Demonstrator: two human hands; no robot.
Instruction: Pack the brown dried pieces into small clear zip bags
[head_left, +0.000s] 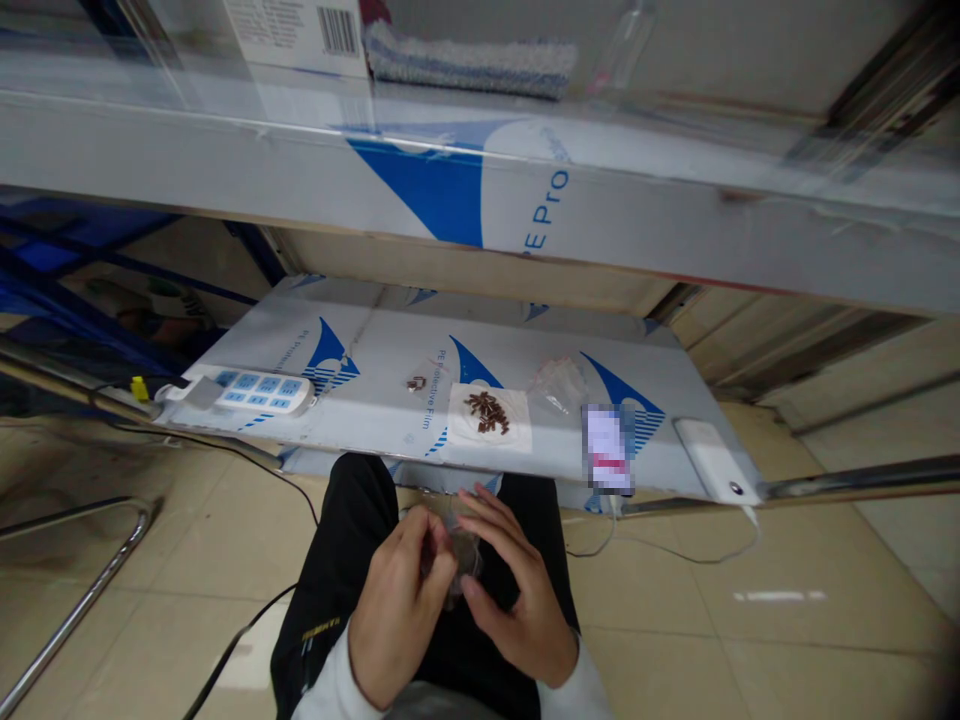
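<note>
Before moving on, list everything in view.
Box: one, white, upper shelf
Towel: one, grey, beside box
Sheet: one, white, on table
Power strip: one, white, table's left
Small pieces: many, brown, on sheet
Metal bits: uncounted, silvery, left of sheet
Bag: one, clear, right of sheet
Phone: one, pale, table's front
Device: one, white, table's right
Cables: several, black, white, around table
Plastic item: one, clear, lower centre
Legs: two, black-trousered, lower centre
Left hand: one, bare, over legs
Right hand: one, bare, over legs

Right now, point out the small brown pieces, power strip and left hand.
Small brown pieces (pixel 489 412): head view, middle of the pile.
Power strip (pixel 262 392): head view, its top face.
Left hand (pixel 397 598): head view, back of the hand.
</note>
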